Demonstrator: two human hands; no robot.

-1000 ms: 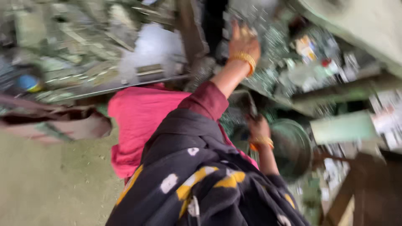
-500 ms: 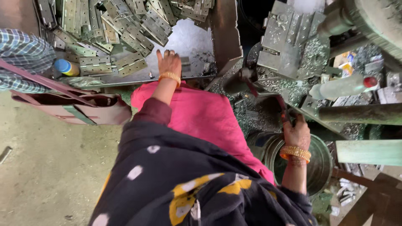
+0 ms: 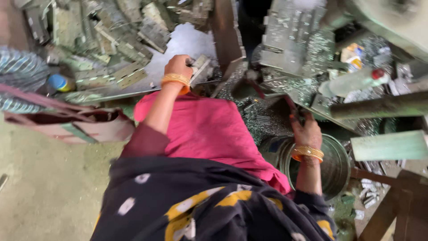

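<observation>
— What's the right hand (image 3: 306, 132) doing?
— Fingers curled on a thin metal strip (image 3: 292, 107), just above the metal bucket (image 3: 334, 165); blurred, so I can't be sure.
— And farther off?
— The left hand (image 3: 178, 67) grasps a punched metal piece (image 3: 200, 68) at the pile's edge. Probably stiff, light, sharp-edged; best held by its flat sides.

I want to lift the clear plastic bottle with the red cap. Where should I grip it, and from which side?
Probably best around the middle of the bottle, coming from above: it lies on its side among metal scraps, so only its upper surface is free.
</observation>
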